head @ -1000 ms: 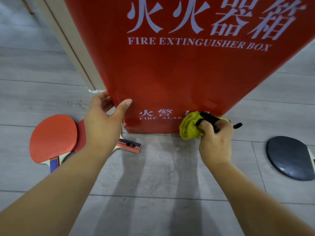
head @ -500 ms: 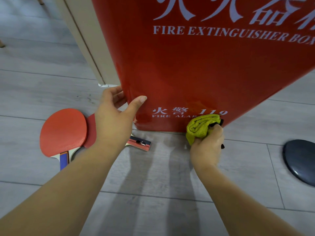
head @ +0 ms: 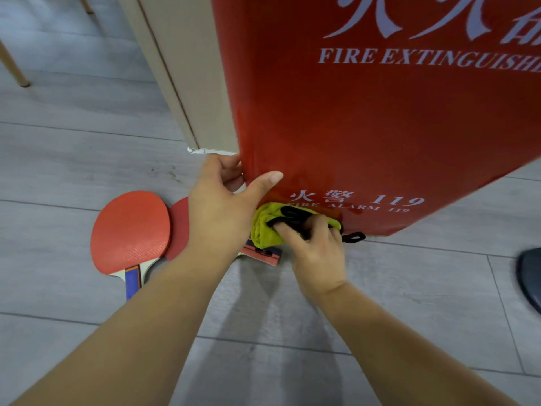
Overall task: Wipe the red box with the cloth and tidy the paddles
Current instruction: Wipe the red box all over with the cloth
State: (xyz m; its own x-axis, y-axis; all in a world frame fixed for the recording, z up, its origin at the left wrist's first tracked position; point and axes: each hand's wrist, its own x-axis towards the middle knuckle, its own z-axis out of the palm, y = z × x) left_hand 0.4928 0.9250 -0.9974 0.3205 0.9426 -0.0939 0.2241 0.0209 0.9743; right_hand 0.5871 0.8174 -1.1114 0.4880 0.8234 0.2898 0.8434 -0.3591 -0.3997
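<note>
The right hand (head: 317, 253) is sliding the cloth (head: 265, 230) leftward along the foot of the red box (head: 366, 127); since half a second ago the cloth has travelled from under the "119" to the box's lower left corner. The yellow-green cloth is bunching under the right fingers (head: 288, 234), which are curling over it and pressing it against the box front, at 5 o'clock of the left thumb. A black strap (head: 354, 238) is trailing out at 3 o'clock of the cloth. The left hand (head: 219, 206) is pinching the box's left edge, thumb flat on the front, fingers wrapping behind. White lettering is reading "FIRE EXTINGUISH", cut off by the frame, and lower "火警 119" above "FIRE ALARM 119". Two red paddles (head: 130, 232) are lying overlapped on the floor (head: 409, 303) at 9 o'clock of the left hand; a dark paddle (head: 530, 276) is showing at 3 o'clock.
</note>
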